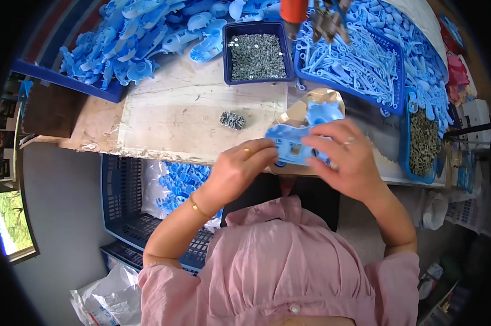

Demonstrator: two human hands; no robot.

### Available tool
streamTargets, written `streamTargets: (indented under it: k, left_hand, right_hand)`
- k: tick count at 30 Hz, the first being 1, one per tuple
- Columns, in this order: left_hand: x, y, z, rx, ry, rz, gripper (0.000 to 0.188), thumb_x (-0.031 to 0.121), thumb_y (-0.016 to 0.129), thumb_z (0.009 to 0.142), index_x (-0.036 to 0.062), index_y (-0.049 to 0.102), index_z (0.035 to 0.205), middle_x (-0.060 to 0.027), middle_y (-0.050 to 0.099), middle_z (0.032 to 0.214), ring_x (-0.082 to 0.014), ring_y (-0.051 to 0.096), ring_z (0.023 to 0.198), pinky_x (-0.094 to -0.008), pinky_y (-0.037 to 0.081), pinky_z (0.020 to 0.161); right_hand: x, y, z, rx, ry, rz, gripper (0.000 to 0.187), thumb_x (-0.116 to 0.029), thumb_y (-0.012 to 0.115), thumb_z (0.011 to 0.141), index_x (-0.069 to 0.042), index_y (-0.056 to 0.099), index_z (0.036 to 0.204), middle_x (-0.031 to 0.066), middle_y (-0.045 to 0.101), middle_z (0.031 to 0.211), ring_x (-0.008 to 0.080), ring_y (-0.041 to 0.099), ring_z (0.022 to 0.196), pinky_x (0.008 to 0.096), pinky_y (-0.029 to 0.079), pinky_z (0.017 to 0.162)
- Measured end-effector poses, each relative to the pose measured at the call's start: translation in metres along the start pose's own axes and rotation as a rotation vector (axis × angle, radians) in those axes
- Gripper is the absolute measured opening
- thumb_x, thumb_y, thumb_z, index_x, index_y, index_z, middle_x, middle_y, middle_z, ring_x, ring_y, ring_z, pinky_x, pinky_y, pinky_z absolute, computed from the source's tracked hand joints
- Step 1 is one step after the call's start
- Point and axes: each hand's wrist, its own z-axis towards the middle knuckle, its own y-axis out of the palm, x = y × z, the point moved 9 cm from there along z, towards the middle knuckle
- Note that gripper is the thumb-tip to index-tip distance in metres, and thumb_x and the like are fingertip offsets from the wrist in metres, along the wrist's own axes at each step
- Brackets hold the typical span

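Note:
At the bench's front edge, my left hand (237, 168) is closed on the left end of a light-blue moulded plastic shell (286, 135). The shell has cut-outs and a small opening in its middle. My right hand (347, 157) bends over its right end, thumb and fingers gripping there and hiding part of it. Beneath and behind lies a gold-coloured holder (297, 113), with another curved blue plastic piece (325, 112) on it. A bristly clump of small screws (232, 120) sits on the bench to the left of the holder.
Behind stands a dark-blue tray of small metal screws (258, 58). A basket of blue plastic levers (348, 68) is right of it, a tray of metal clips (423, 141) farther right. Blue shells (131, 41) heap at back left. An orange tool (292, 12) hangs overhead; a crate (123, 190) stands below.

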Motion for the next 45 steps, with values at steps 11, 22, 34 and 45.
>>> streamTargets:
  k: [11, 22, 34, 45]
  left_hand:
    - [-0.019, 0.038, 0.003, -0.023, -0.118, 0.011, 0.081, 0.018, 0.086, 0.069, 0.0131, 0.052, 0.142, -0.0097, 0.05, 0.149, -0.0354, 0.049, 0.126, -0.0451, 0.043, 0.107]
    - [-0.027, 0.044, 0.007, -0.11, -0.165, -0.033, 0.08, 0.018, 0.084, 0.074, 0.0092, 0.049, 0.145, -0.0121, 0.049, 0.15, -0.0368, 0.045, 0.134, -0.0467, 0.04, 0.113]
    - [-0.012, 0.056, 0.019, -0.151, -0.13, 0.088, 0.064, 0.014, 0.08, 0.079, 0.0055, 0.056, 0.137, -0.0135, 0.054, 0.145, -0.0377, 0.053, 0.127, -0.0458, 0.043, 0.109]
    - [-0.011, 0.058, 0.022, -0.146, -0.123, 0.089, 0.052, 0.013, 0.079, 0.081, 0.0029, 0.061, 0.129, -0.0145, 0.054, 0.145, -0.0379, 0.053, 0.127, -0.0456, 0.044, 0.108]
  right_hand:
    - [0.027, 0.063, -0.035, -0.301, 0.102, -0.195, 0.041, -0.006, 0.062, 0.085, -0.015, 0.07, 0.124, 0.0021, 0.064, 0.104, 0.024, 0.062, 0.098, 0.0359, 0.055, 0.08]
    - [0.027, 0.071, -0.029, -0.473, 0.064, -0.264, 0.041, -0.009, 0.062, 0.085, -0.014, 0.067, 0.125, 0.0012, 0.063, 0.107, 0.0246, 0.06, 0.098, 0.0341, 0.055, 0.083]
    - [0.143, -0.029, -0.019, 0.006, 0.509, 0.038, 0.017, -0.016, 0.067, 0.095, -0.006, 0.075, 0.107, 0.0114, 0.073, 0.095, 0.0282, 0.069, 0.081, 0.0363, 0.055, 0.075]
    - [0.214, -0.063, -0.005, 0.209, 0.353, -0.502, 0.018, -0.021, 0.07, 0.092, -0.009, 0.072, 0.106, 0.0102, 0.072, 0.099, 0.0306, 0.069, 0.081, 0.0384, 0.055, 0.073]
